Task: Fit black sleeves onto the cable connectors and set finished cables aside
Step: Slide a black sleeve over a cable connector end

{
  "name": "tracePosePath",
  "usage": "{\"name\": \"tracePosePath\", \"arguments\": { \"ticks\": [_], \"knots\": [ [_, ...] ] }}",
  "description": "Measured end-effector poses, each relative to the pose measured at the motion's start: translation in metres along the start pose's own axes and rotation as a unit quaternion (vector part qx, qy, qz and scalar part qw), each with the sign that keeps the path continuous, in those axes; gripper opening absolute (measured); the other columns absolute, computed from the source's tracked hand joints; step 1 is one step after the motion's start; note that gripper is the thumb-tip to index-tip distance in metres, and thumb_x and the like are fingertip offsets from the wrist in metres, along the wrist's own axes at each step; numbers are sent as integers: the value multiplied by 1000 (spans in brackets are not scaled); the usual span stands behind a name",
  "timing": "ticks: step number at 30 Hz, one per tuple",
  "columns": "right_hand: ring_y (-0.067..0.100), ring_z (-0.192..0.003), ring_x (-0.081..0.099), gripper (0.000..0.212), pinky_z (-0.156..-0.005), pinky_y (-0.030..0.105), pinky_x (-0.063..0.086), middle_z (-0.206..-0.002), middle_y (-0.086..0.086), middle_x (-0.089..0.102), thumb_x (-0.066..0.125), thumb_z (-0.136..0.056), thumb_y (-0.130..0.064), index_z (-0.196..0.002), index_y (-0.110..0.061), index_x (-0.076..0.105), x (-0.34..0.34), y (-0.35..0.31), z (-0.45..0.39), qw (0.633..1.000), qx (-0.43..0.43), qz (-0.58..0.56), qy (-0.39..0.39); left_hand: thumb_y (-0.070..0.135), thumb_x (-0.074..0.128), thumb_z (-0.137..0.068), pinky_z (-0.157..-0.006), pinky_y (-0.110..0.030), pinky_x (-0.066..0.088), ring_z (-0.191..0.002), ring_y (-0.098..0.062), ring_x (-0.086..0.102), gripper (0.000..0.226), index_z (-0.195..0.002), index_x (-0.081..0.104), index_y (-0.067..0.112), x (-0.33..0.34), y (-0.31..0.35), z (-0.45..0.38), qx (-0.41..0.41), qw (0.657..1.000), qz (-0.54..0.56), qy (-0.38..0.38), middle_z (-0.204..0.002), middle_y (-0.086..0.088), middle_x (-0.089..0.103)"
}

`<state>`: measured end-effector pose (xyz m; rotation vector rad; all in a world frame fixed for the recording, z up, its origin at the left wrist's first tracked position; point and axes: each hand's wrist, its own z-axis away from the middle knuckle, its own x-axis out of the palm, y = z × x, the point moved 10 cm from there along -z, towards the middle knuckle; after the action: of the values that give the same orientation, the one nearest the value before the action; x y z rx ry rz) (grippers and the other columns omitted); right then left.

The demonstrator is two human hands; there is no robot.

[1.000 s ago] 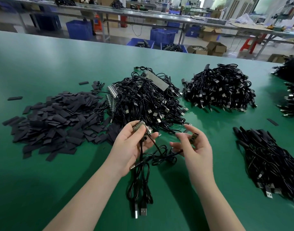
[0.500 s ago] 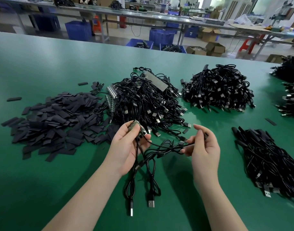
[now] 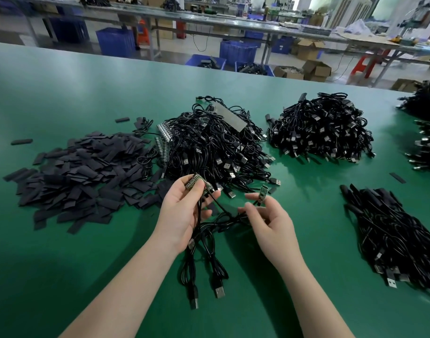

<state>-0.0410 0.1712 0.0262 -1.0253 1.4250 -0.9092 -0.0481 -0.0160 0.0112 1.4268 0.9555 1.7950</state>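
Observation:
My left hand [image 3: 184,213] grips a bundle of bare cable connectors [image 3: 194,182] between thumb and fingers; their black cables [image 3: 209,254] hang below with USB plugs on the green table [image 3: 62,276]. My right hand [image 3: 270,220] pinches a single small connector board [image 3: 262,193], held upright, with its cable running back to the bundle. A wide heap of flat black sleeves [image 3: 82,174] lies to the left. Behind my hands sits a big pile of unsleeved cables [image 3: 216,145].
A second cable pile [image 3: 318,130] lies at the back right. Sleeved cables [image 3: 394,237] are laid in a stack at the right. More cable heaps [image 3: 426,132] sit at the far right edge. Workbenches, blue crates and boxes stand beyond the table.
My right hand has pulled one connector out of the left hand's bundle and turned it upright. The hanging cables have swung a little.

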Motion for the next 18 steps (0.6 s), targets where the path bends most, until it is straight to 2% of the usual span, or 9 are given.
{"name": "tracePosePath", "arguments": {
  "ticks": [4, 7, 10, 13, 15, 18],
  "knots": [
    [-2, -61, 60, 14, -58, 11, 40, -76, -9, 74, 70, -91, -23, -95, -33, 61, -2, -2, 1, 1000, -5, -9, 20, 22, 59, -97, -40, -17, 38, -84, -16, 73, 2, -97, 60, 24, -12, 1, -2, 10, 999, -10, 50, -89, 6, 71],
    [9, -77, 71, 17, -76, 25, 54, -82, -4, 75, 63, -96, -18, -103, -33, 61, -13, 0, 0, 994, 1, -81, 70, 22, 62, -95, -36, -17, 32, -85, -16, 73, 3, -98, 61, 24, -24, 0, -3, 0, 995, 9, 95, -89, 8, 67],
    [12, -74, 72, 23, -74, 34, 57, -85, -2, 74, 59, -98, -17, -109, -38, 60, -30, -2, 3, 985, -15, -104, 140, 19, 62, -95, -34, -17, 29, -81, -14, 73, 6, -100, 59, 22, -26, -3, -4, -3, 995, 11, 101, -89, 8, 66],
    [12, -74, 73, 29, -69, 27, 58, -89, -7, 73, 57, -99, -19, -111, -46, 56, -44, -7, 8, 973, -38, -118, 195, 17, 61, -96, -33, -16, 27, -83, -17, 73, 5, -100, 58, 20, -18, -4, -3, 1, 997, -7, 75, -87, 7, 66],
    [14, -75, 73, 30, -69, 23, 57, -90, -7, 73, 57, -100, -18, -112, -46, 55, -50, -8, 10, 965, -45, -139, 219, 17, 60, -96, -33, -16, 28, -87, -19, 74, 7, -103, 57, 18, -15, -6, -2, -2, 998, -25, 63, -94, 2, 66],
    [14, -76, 73, 30, -72, 21, 56, -91, -5, 75, 58, -99, -13, -113, -39, 55, -47, -16, 10, 966, -65, -156, 198, 16, 60, -97, -33, -16, 28, -90, -20, 73, 10, -106, 57, 17, -13, -10, -1, -12, 998, -40, 56, -110, -7, 66]
  ]
}}
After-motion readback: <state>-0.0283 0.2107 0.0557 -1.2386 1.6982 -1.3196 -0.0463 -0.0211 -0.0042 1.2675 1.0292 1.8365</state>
